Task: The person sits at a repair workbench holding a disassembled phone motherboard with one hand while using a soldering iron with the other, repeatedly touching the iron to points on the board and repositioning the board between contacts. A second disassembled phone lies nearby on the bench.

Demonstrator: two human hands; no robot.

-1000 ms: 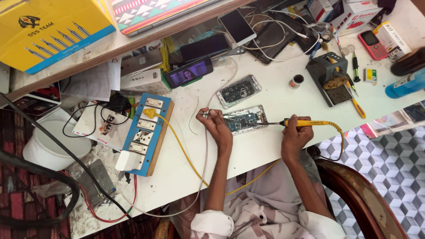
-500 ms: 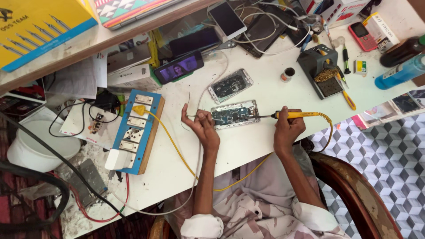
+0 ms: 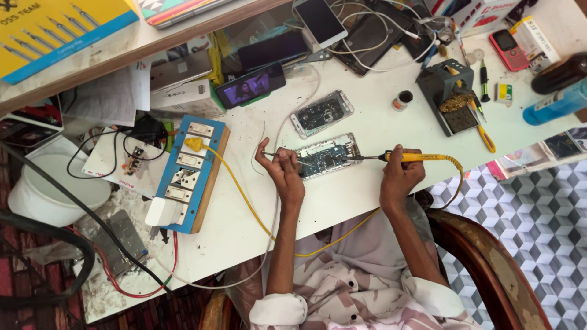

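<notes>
One opened phone [image 3: 326, 156] lay on the white desk [image 3: 342, 201] between the two hands. The right hand [image 3: 400, 174] kept a closed grip on one yellow soldering iron [image 3: 403, 157], its tip at the phone's edge. The left hand [image 3: 282, 171] pinched a thin wire [image 3: 292, 159] over the board. A second opened phone [image 3: 321, 113] lay just beyond. One blue switchboard [image 3: 186, 174] sat left of the grip. Patterned floor tiles [image 3: 538, 220] showed right.

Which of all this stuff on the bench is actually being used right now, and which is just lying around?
In use:
left hand with thin wire
right hand with yellow soldering iron
opened phone
blue switchboard

Lying about:
second opened phone
red keypad phone
white phone
soldering stand
blue bottle
</notes>
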